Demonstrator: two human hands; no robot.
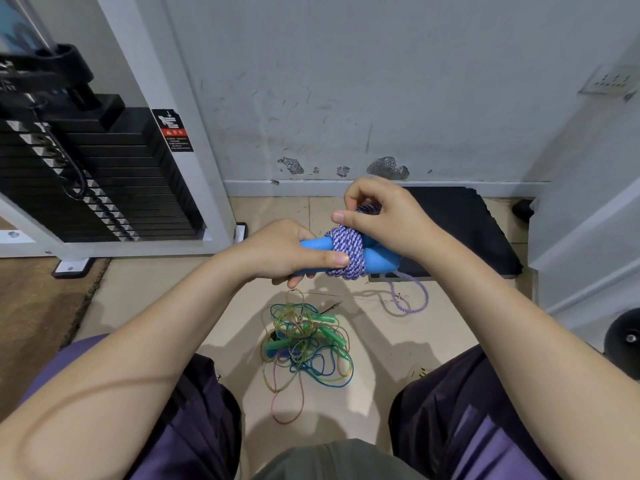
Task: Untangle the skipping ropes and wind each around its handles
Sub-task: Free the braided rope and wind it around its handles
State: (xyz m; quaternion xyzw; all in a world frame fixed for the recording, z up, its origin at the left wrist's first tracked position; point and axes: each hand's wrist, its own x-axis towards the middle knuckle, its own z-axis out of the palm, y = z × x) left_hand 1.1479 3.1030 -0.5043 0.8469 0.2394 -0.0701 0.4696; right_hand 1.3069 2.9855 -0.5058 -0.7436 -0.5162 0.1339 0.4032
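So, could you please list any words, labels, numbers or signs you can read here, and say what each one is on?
Warning sticker on the white frame of the weight machine: a pictogram over a red band and lines of small print, all too small to read.
Weight stack plates: pale tags, no number legible.
Wall plate: no legible text.
Nothing else bears text.

Both bare forearms reach forward from the lower corners of the view and converge at the centre, above the person's spread knees. The left hand is curled in a fist around the blue handles, palm turned inward, thumb lying flat along the front and its tip pressing against the wound purple-and-white rope. The right hand sits higher and just beside it, wrist bent downward, thumb extended leftward over the coil while the index finger hooks down, pinching a strand of the rope.
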